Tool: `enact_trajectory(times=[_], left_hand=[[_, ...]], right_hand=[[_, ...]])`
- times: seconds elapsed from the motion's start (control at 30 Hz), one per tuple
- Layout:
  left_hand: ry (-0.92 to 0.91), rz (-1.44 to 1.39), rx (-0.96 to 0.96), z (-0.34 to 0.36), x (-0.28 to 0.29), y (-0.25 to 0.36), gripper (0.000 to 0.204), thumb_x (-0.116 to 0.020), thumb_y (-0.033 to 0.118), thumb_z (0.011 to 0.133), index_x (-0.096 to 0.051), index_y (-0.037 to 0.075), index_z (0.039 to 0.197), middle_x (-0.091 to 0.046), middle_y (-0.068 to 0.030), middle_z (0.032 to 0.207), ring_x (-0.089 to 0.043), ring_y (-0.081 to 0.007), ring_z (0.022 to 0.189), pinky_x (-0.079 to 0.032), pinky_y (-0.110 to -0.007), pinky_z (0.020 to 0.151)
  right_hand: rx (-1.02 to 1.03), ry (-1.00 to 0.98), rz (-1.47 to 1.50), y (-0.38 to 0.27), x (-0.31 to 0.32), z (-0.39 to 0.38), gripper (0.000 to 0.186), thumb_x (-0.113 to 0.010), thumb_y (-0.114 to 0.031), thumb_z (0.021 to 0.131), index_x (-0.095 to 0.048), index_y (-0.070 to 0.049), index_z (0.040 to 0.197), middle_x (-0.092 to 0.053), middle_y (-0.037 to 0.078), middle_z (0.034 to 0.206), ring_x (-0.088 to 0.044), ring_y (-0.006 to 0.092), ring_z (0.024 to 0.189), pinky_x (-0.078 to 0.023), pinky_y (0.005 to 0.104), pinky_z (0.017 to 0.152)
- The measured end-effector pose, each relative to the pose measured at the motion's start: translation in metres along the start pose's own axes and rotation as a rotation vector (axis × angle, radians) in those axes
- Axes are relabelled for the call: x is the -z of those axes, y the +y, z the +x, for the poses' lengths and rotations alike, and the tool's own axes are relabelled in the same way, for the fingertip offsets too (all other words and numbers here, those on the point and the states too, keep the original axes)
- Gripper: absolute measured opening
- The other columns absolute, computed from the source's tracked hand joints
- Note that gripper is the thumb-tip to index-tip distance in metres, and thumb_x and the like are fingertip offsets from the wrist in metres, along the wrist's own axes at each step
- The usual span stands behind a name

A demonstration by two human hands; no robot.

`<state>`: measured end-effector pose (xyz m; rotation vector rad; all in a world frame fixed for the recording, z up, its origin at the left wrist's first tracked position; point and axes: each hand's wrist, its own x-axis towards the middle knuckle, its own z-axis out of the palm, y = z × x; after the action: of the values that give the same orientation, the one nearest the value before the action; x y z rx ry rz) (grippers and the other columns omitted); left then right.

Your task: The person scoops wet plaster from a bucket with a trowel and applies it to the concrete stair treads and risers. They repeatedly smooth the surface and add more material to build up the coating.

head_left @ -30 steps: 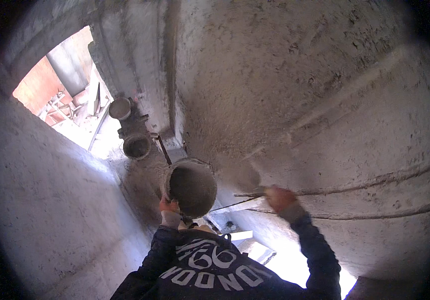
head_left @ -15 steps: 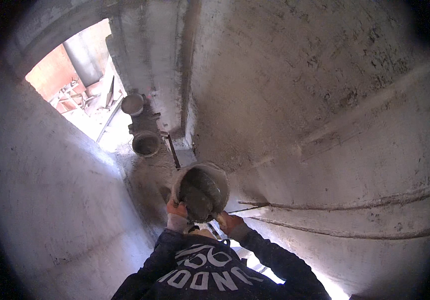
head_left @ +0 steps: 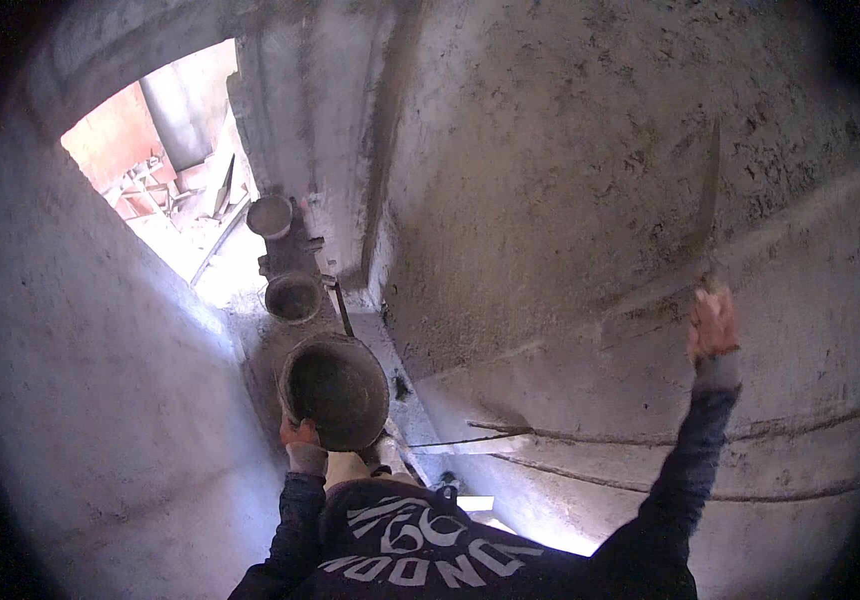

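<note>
My left hand (head_left: 300, 433) grips the near left rim of a grey, mortar-caked bucket (head_left: 338, 385) held low at my front, with dark grey residue inside. Out to the right, my right hand (head_left: 712, 320) is closed on the handle of a trowel-like tool (head_left: 710, 220), whose motion-smeared blade points up along the rough plastered wall (head_left: 550, 200). Whether the blade touches the wall I cannot tell. Some of the fingers on the bucket are hidden.
Two more grimy buckets (head_left: 293, 296) stand beyond mine beside a dark bar (head_left: 345, 310). At the upper left a bright opening (head_left: 140, 120) shows boards and rubble. A pale wall (head_left: 100, 390) rises close on my left; ridged lines (head_left: 640, 440) cross the right wall low down.
My right hand went to the bucket half a second ago, then swung up and right with the tool to the wall. The held bucket has moved a little left, tilting along the way.
</note>
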<state>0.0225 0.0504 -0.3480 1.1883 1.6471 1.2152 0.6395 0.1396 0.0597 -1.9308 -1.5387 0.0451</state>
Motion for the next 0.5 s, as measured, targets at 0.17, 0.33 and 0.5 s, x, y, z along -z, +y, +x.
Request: enact_trajectory(times=[0.17, 0.33, 0.5], left_hand=[[0.051, -0.461, 0.264, 0.006, -0.012, 0.017, 0.04, -0.055, 0.007, 0.078, -0.056, 0.0, 0.118, -0.063, -0.0117, 0.108, -0.06, -0.0236, 0.097, -0.046, -0.034, 0.085], [-0.018, -0.05, 0.232, 0.016, -0.039, 0.076, 0.041, -0.056, 0.006, 0.075, -0.056, -0.001, 0.115, -0.065, -0.013, 0.104, -0.061, -0.024, 0.096, -0.046, -0.033, 0.085], [-0.091, 0.052, 0.183, 0.01, -0.074, 0.112, 0.044, -0.061, 0.009, 0.073, -0.056, 0.0, 0.115, -0.065, -0.0188, 0.102, -0.063, -0.0309, 0.096, -0.047, -0.037, 0.083]], right_hand=[[0.74, -0.19, -0.522, 0.024, -0.025, -0.097, 0.023, -0.059, -0.026, 0.083, -0.06, -0.013, 0.101, -0.059, 0.014, 0.1, -0.059, 0.0344, 0.085, -0.05, 0.0431, 0.075], [0.421, -0.724, -0.292, -0.085, -0.144, -0.182, 0.027, -0.059, -0.026, 0.082, -0.056, -0.016, 0.106, -0.058, 0.013, 0.101, -0.06, 0.0319, 0.088, -0.051, 0.0419, 0.068], [0.405, -0.756, -0.646, -0.121, -0.203, -0.185, 0.034, -0.061, -0.024, 0.079, -0.053, -0.01, 0.109, -0.061, 0.018, 0.101, -0.062, 0.0299, 0.091, -0.051, 0.0402, 0.067]])
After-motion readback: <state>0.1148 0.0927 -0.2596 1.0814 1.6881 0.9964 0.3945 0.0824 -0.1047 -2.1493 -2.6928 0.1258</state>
